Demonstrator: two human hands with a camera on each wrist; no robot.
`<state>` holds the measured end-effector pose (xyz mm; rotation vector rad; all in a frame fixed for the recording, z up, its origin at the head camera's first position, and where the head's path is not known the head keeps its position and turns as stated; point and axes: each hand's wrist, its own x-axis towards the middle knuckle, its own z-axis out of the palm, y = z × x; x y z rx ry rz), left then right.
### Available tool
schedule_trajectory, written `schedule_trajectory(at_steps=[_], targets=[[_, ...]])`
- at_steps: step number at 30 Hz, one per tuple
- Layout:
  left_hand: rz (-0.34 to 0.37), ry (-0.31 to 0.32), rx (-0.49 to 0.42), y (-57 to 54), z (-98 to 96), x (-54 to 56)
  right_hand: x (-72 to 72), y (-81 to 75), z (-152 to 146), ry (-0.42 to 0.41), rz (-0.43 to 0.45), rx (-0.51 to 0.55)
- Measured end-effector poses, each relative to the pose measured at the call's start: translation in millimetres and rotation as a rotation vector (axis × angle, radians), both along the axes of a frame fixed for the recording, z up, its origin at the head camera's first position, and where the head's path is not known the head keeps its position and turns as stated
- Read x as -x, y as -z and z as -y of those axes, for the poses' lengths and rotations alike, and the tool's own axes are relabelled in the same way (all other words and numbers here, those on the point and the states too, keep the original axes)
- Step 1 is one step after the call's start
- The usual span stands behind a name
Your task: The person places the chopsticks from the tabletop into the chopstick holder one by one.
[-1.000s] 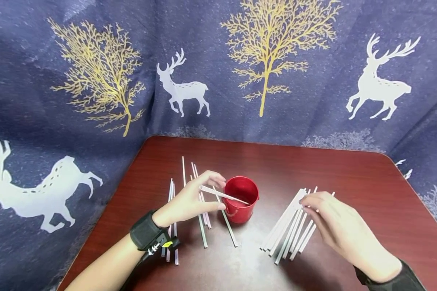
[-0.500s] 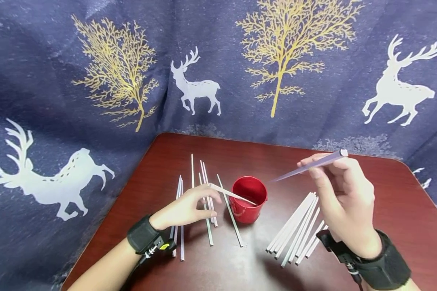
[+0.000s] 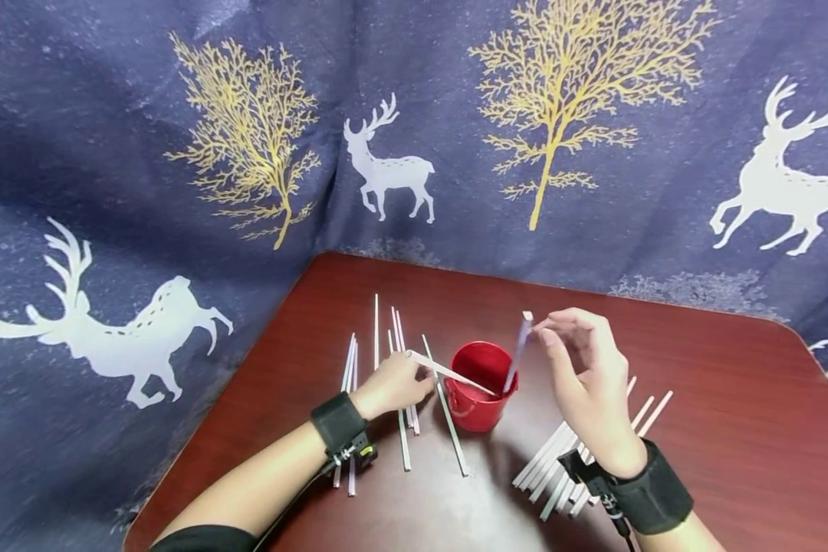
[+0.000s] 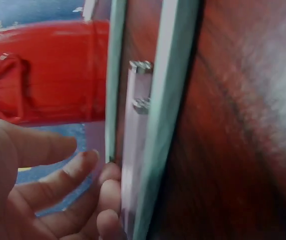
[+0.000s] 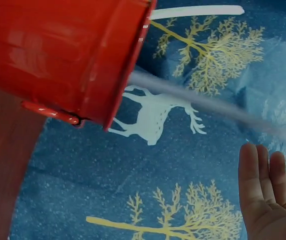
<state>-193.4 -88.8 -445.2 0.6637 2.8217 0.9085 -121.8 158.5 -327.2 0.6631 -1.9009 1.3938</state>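
A small red bucket holds a white stick leaning over its left rim and a purple stick leaning at its right. My right hand is just right of the purple stick's top, its fingertips close to it. In the right wrist view that stick is blurred, with straight fingers below it. Left of the bucket, my left hand reaches low among loose sticks. Its fingertips touch beside pink sticks and a green stick in the left wrist view, thumb apart.
A bundle of pale sticks lies on the brown table under the right wrist. Purple sticks lie at the left, and a green stick lies beside the bucket. A blue patterned cloth hangs behind the table.
The right hand took the purple stick from the right bundle, brought it left to the bucket and let go of it. The left hand moved from the white stick down to the left sticks.
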Motion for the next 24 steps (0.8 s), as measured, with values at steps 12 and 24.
schedule_trajectory(at_steps=[12, 24], targets=[[-0.17, -0.179, 0.303, 4.4, -17.8, 19.7, -11.0, -4.0, -10.1, -0.048, -0.038, 0.15], [-0.009, -0.187, 0.458, 11.4, -34.2, 43.0, -13.2, -5.5, -27.9, -0.064, -0.081, 0.127]])
